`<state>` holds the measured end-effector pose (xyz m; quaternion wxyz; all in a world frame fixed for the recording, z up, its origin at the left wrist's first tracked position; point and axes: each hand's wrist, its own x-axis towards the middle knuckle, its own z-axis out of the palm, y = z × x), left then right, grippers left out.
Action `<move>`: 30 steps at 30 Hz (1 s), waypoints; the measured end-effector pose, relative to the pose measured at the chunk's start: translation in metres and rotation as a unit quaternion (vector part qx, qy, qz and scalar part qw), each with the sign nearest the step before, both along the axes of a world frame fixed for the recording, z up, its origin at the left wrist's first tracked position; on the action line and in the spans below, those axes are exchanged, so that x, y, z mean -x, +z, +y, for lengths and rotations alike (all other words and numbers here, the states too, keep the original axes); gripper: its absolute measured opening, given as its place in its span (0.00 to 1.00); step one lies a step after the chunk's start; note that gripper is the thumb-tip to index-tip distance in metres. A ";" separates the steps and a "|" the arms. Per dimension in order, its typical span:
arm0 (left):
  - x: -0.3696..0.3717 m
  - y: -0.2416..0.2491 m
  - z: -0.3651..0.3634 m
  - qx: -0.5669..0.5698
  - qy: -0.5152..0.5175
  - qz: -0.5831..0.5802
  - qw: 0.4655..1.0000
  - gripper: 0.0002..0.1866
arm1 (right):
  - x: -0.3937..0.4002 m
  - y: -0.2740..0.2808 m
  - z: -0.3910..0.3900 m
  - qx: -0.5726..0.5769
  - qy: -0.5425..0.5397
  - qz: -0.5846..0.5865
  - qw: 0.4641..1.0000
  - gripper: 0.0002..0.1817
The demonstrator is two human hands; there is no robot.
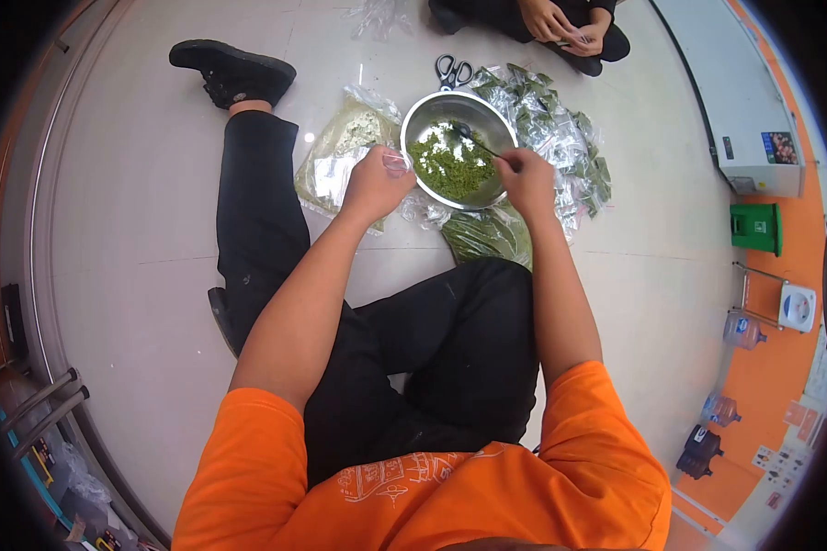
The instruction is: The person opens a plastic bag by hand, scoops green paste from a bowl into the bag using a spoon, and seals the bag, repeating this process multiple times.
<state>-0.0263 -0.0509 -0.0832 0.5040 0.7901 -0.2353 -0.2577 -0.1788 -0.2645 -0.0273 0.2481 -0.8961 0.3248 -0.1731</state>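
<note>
head view: a person in an orange shirt [487,496] and black trousers sits on a pale floor [138,230], looking down at both hands; a shiny metal bowl [425,108] stands on the floor right in front of the knees, and it has little green bits [450,165] heaped inside; the left hand [375,184] is at the left rim of the bowl, fingers closed around a small clear bag [396,163] that it holds at the rim; the right hand [526,179] is at the right rim, fingers pinched on the thin handle of a spoon [476,140]; the spoon lies slanted, its handle end in the right hand and its scoop end up and to the left, over the green bits near the middle of the bowl; so the spoon points from the right hand toward the far left side of the bowl, and the small bag sits just across the bowl on the left; the green bits lie between the two hands, near to both, and the right hand with the spoon is the one that reaches into them; a bigger clear bag with pale green stuff [345,151] lies on the floor left of the bowl; a pile of small filled bags [560,138] lies right of the bowl and behind it; black scissors [452,71] lie just behind the bowl; another person's hands [565,26] show at the far edge of the floor, well apart from the bowl; a black shoe [234,69] is at the far left.
</note>
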 end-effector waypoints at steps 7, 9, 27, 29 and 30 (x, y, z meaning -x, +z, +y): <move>0.009 -0.014 -0.015 0.018 0.098 0.017 0.995 0.21 | 0.008 0.017 0.032 -0.055 0.111 -0.002 0.992 0.10; 0.009 -0.019 -0.018 0.001 0.115 0.016 0.993 0.20 | 0.023 -0.004 0.014 -0.044 0.031 -0.064 0.997 0.11; 0.018 -0.018 -0.016 0.047 0.104 -0.031 0.993 0.14 | 0.035 -0.082 -0.040 -0.117 -0.139 -0.121 0.976 0.11; 0.016 -0.020 -0.017 0.049 0.116 -0.030 0.992 0.14 | 0.029 -0.075 -0.038 -0.074 -0.130 -0.115 0.982 0.10; 0.015 -0.022 -0.017 0.057 0.125 -0.031 0.990 0.14 | 0.026 -0.069 -0.032 -0.056 -0.129 -0.115 0.983 0.09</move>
